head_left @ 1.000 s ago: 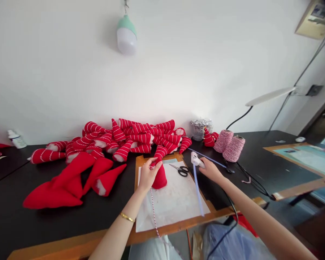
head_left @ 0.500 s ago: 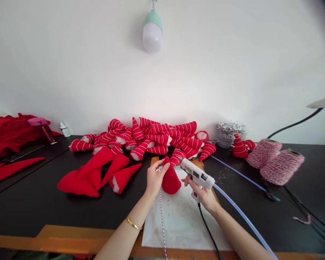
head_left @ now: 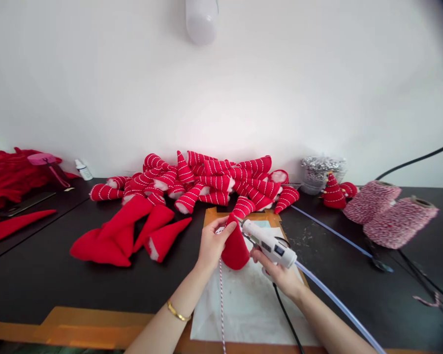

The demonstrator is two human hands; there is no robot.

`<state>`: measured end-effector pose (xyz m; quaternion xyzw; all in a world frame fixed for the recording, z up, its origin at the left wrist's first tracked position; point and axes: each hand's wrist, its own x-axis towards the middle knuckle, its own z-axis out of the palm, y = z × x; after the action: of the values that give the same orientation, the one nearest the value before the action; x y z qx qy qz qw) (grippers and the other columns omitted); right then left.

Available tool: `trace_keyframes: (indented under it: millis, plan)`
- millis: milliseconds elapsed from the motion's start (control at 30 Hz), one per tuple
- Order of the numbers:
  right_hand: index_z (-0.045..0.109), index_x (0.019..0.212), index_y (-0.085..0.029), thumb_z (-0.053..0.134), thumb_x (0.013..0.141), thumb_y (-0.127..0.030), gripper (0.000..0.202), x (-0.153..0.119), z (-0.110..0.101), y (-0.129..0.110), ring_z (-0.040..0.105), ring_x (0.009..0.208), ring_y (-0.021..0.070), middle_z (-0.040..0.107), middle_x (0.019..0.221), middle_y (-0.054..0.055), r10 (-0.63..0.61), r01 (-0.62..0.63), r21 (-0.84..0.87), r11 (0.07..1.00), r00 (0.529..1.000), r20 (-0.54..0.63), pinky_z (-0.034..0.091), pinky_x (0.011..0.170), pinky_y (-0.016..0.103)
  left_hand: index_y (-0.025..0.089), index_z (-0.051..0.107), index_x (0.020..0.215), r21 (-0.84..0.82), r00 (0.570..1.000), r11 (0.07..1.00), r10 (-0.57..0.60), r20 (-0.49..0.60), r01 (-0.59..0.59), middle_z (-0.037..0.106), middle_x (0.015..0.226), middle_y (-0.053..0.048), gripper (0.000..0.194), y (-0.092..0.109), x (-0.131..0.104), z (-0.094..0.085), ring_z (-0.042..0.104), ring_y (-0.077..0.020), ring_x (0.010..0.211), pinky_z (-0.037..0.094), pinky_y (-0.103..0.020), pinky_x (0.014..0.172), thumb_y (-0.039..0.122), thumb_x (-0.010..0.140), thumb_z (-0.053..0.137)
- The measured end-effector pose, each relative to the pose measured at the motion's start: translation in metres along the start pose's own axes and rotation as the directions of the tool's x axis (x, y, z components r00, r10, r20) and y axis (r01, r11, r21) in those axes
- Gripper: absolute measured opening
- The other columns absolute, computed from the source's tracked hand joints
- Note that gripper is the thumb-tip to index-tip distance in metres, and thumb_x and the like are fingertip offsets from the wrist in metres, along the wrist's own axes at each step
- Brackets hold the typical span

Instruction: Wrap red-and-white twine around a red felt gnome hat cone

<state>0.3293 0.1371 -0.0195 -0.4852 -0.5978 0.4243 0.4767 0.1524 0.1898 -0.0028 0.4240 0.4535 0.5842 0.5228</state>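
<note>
My left hand (head_left: 213,242) pinches the narrow top of a plain red felt cone (head_left: 235,251), held tilted over a white sheet. A red-and-white twisted cord (head_left: 222,300) hangs down from under the same hand; its upper end is hidden by my fingers. My right hand (head_left: 278,275) is wrapped round the handle of a white hot glue gun (head_left: 268,242). The gun's nozzle points left, at the upper part of the cone; whether it touches cannot be told. A clear glue stick (head_left: 335,305) runs out of the gun's back, and a black cable hangs below it.
Behind my hands lies a heap of red cones with white spiral cord (head_left: 216,183). Plain red cones (head_left: 110,241) lie at left. Two cord spools (head_left: 398,226), a small decorated cone (head_left: 333,192) and a tub of silvery bits (head_left: 319,172) stand at right. Under my hands is a white sheet (head_left: 251,319).
The glue gun's nozzle has moved left, up to the top part of the felt cone. My left hand keeps its pinch. The camera view has tipped down slightly.
</note>
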Motion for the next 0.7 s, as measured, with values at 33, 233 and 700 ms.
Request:
trace_keyframes:
  millis: [33,233,700]
  plan:
    - [0.064,0.075,-0.019,0.065,0.08,-0.057,0.038,0.0,0.0002,-0.0003,0.055,0.06,0.0169,0.061,0.07,0.004,0.012,-0.012,0.009,1.0,1.0,0.012,0.045,0.052,0.028,0.014,0.076,0.101,0.01,1.0,1.0,0.012,-0.001,-0.012,0.077,0.086,-0.01,0.048,-0.0006,0.0005,-0.0005,0.07,-0.0208,0.072,0.054,-0.028,0.064,0.045,0.065,0.084]
    - [0.063,0.074,-0.019,0.066,0.078,-0.06,0.041,-0.0004,0.0008,-0.0028,0.055,0.06,0.0166,0.06,0.07,0.003,0.037,-0.037,0.018,0.999,0.999,-0.003,0.045,0.052,0.028,0.016,0.077,0.101,0.078,0.997,0.994,0.072,0.029,-0.074,0.077,0.085,-0.009,0.047,-0.0037,0.0005,-0.0025,0.071,-0.0231,0.076,0.055,-0.029,0.064,0.049,0.068,0.081]
    - [0.063,0.072,-0.02,0.065,0.079,-0.055,0.036,0.0007,-0.0002,-0.001,0.053,0.056,0.016,0.059,0.065,0.003,-0.017,0.015,-0.071,0.997,1.0,-0.024,0.043,0.049,0.027,0.017,0.077,0.1,0.093,0.995,0.991,0.094,0.023,-0.095,0.077,0.085,-0.01,0.044,-0.0045,0.0013,-0.0037,0.072,-0.0241,0.078,0.056,-0.03,0.067,0.048,0.069,0.081]
